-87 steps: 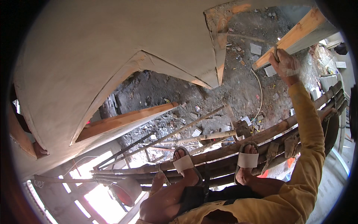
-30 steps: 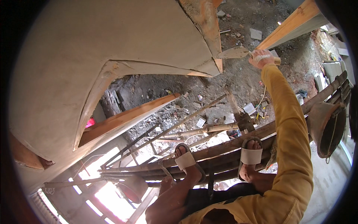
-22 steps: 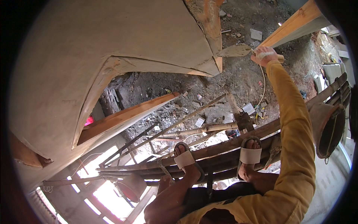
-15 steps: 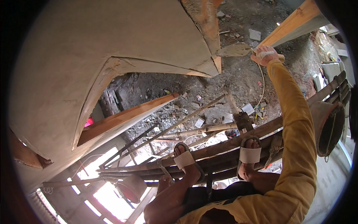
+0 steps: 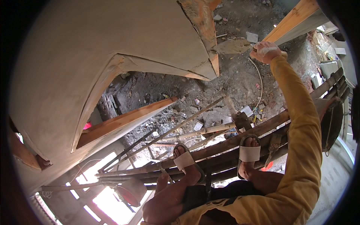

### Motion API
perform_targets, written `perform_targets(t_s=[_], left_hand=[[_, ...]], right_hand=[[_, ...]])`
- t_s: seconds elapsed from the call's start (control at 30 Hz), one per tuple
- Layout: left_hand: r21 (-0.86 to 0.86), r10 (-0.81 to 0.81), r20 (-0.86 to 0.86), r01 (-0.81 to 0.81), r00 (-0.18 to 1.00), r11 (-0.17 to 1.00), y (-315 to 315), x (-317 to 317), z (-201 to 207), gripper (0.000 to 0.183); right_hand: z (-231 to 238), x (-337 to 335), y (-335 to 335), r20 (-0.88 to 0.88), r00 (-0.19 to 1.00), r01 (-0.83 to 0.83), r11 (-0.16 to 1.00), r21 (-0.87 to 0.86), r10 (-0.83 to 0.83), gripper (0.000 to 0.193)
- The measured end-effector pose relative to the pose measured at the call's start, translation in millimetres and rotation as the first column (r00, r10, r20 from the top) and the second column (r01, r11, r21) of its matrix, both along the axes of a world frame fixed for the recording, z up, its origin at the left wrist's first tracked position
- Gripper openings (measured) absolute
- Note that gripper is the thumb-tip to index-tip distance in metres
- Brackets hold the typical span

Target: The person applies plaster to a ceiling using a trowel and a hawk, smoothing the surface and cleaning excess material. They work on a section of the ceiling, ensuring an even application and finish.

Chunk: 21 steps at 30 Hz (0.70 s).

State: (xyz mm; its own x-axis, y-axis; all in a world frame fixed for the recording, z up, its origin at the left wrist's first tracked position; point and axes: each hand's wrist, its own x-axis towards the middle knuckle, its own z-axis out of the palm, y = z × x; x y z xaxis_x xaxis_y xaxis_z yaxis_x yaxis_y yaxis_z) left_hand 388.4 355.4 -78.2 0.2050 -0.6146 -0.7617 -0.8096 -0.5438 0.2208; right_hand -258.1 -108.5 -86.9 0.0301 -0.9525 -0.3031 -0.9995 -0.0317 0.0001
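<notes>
My right hand (image 5: 265,52), at the end of an outstretched arm in a yellow sleeve, is closed round the wooden handle of a trowel. The mortar-grey trowel blade (image 5: 233,46) points left, its tip at the edge of an orange-brown strip (image 5: 213,37) bordering the plastered wall (image 5: 150,33). I cannot tell whether tip and strip touch. Beyond my left shin, a skin-coloured shape (image 5: 162,183) beside a scaffold pole may be my left hand. My leg hides part of it, and its fingers cannot be made out.
My sandalled feet (image 5: 184,159) stand on narrow scaffold poles (image 5: 215,150) high above a rubble-strewn floor (image 5: 210,93). Angled openings with orange-brown edges (image 5: 123,117) cut the wall. A dark bucket-like container (image 5: 332,125) hangs at right. Another beam (image 5: 292,22) rises beyond my hand.
My right hand and the trowel have shifted slightly left and up in the picture, and the whole view has moved a little. The grip stays the same.
</notes>
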Motion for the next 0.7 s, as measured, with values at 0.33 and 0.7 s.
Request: perform_targets(t_s=[0.33, 0.7], left_hand=[[-0.012, -0.018, -0.015, 0.018, 1.000, 1.000, -16.2, 9.3, -10.1, 0.030], [-0.026, -0.069, -0.029, 0.068, 0.997, 0.997, -28.0, 17.3, -21.7, 0.030]], right_hand=[[68.2, 2.4, -6.4, -0.036, 0.994, 0.110, 0.985, 0.131, -0.106, 0.042], [116.5, -35.7, 12.6, 0.102, 0.990, -0.065, 0.961, -0.268, 0.095, 0.037]])
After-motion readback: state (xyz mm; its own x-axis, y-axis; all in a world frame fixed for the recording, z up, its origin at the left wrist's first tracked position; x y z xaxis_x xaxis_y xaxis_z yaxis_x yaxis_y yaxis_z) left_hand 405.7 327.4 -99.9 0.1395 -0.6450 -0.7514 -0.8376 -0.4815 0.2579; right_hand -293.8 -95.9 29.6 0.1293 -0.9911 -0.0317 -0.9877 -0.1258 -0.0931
